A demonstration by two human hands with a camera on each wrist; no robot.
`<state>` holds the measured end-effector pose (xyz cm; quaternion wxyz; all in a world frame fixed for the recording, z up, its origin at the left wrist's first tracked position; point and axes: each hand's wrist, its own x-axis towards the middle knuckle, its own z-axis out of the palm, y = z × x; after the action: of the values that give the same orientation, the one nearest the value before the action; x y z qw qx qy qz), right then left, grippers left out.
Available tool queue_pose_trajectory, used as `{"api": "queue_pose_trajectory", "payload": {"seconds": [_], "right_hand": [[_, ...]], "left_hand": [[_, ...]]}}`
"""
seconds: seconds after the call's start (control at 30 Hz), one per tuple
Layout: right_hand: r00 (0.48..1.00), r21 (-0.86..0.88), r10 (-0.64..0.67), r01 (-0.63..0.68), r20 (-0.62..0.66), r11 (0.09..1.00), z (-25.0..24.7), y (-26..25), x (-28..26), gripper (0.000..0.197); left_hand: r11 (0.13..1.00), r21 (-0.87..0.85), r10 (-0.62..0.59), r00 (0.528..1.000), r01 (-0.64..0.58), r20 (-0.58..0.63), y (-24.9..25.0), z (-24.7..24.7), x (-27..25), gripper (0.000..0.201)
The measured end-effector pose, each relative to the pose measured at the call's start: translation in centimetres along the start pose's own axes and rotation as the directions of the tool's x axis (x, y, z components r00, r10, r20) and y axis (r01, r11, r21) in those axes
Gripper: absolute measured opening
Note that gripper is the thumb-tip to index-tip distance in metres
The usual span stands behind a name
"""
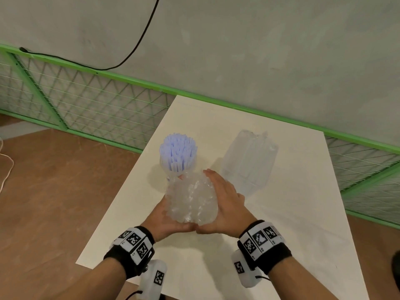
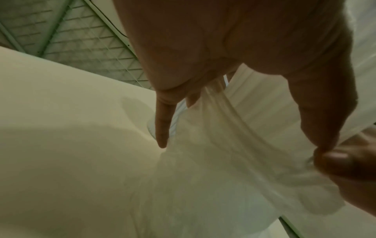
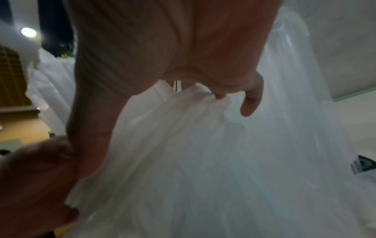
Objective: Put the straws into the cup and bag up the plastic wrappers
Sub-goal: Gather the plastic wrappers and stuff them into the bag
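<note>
A crumpled wad of clear plastic wrappers point(image 1: 192, 202) is held just above the white table point(image 1: 281, 234), between both hands. My left hand point(image 1: 165, 215) cups it from the left and below, and my right hand point(image 1: 225, 200) wraps its right side; the thumbs meet at the near end. In the left wrist view the left hand's fingers point(image 2: 162, 125) dig into the wrappers point(image 2: 213, 169). In the right wrist view the right hand's fingers point(image 3: 250, 99) curl into the wrappers point(image 3: 183, 153). A clear cup point(image 1: 171, 173) full of pale purple straws point(image 1: 178, 151) stands upright just beyond the wad.
A clear plastic bag point(image 1: 249, 161) stands upright and open on the table, right of the cup and beyond my right hand. A green wire-mesh fence point(image 1: 86, 100) runs behind the table, with a black cable point(image 1: 138, 40) hanging over it. Brown floor point(image 1: 43, 191) lies to the left.
</note>
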<state>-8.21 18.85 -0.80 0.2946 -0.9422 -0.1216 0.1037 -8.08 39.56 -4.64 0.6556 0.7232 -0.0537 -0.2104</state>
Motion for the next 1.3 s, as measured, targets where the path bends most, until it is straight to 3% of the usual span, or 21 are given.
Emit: {"api": "queue_pose_trajectory", "payload": {"seconds": [0.27, 0.5, 0.73, 1.07, 1.3], "right_hand": [[0.958, 0.085, -0.093, 0.120, -0.270, 0.989, 0.1, 0.5, -2.1, 0.097], [0.925, 0.126, -0.101, 0.157, -0.367, 0.980, 1.1, 0.5, -2.1, 0.062], [0.851, 0.141, -0.124, 0.225, -0.510, 0.964, 2.6, 0.3, -1.6, 0.035], [0.864, 0.249, 0.007, 0.137, -0.503, 0.959, 2.2, -0.7, -1.6, 0.030], [0.859, 0.252, -0.073, 0.229, -0.506, 0.940, -0.2, -1.5, -1.3, 0.035]], "left_hand": [[0.997, -0.075, 0.028, 0.998, -0.033, -0.060, 0.3, 1.0, -0.2, 0.116], [0.995, -0.091, 0.034, 0.996, -0.042, -0.080, -0.1, 1.3, -0.4, 0.114], [0.998, -0.051, 0.029, 0.992, -0.035, -0.125, -0.4, 1.6, -0.3, 0.116], [0.997, -0.066, 0.024, 0.987, -0.035, -0.161, 0.2, 2.1, -0.5, 0.106], [0.997, -0.074, 0.015, 0.988, -0.026, -0.152, 0.3, 2.0, -0.6, 0.105]]}}
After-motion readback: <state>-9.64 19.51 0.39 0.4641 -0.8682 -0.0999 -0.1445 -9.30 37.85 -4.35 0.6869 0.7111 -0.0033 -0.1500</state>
